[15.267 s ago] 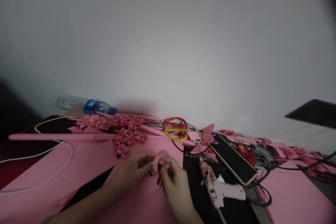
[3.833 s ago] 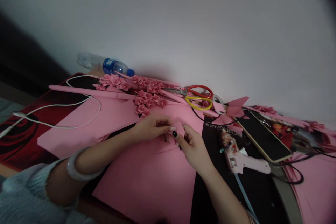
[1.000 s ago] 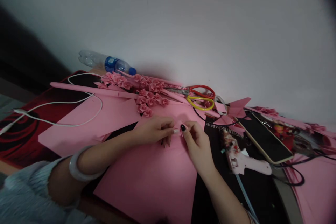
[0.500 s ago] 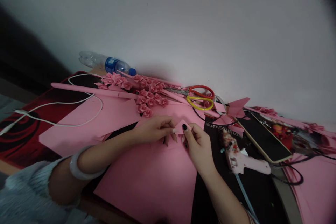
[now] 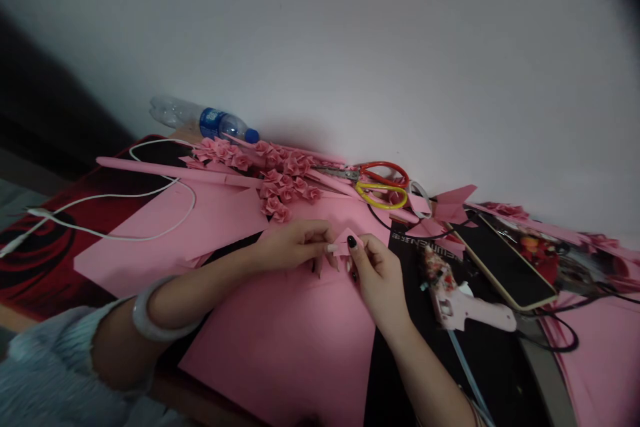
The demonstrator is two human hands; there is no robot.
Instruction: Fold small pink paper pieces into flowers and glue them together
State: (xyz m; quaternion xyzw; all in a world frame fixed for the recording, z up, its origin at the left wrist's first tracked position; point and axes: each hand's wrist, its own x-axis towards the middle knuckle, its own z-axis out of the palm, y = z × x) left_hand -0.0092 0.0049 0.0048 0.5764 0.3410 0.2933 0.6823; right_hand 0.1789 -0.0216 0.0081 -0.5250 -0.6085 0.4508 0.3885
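Observation:
A small folded piece of pink paper (image 5: 344,242) is held between both hands, above a large pink sheet (image 5: 295,340). My right hand (image 5: 377,273) pinches its right side between the thumb, which has a dark nail, and the fingers behind. From the left, my left hand (image 5: 300,247) reaches the paper's edge with thumb and index finger closed on it, the other fingers curled below. Just beyond the hands lies a cluster of pink paper roses (image 5: 283,193). The paper's far side is hidden by the fingers.
Red-and-yellow-handled scissors (image 5: 383,185) lie behind the hands. To the right are a glue gun (image 5: 475,312), a phone (image 5: 505,260) and black cables. At left are a white cable (image 5: 115,197), a rolled pink paper stick (image 5: 170,172) and a plastic bottle (image 5: 213,123) against the wall.
My left thumb and fingers have shifted slightly right along the small paper's edge. My right hand keeps its pinch almost unmoved.

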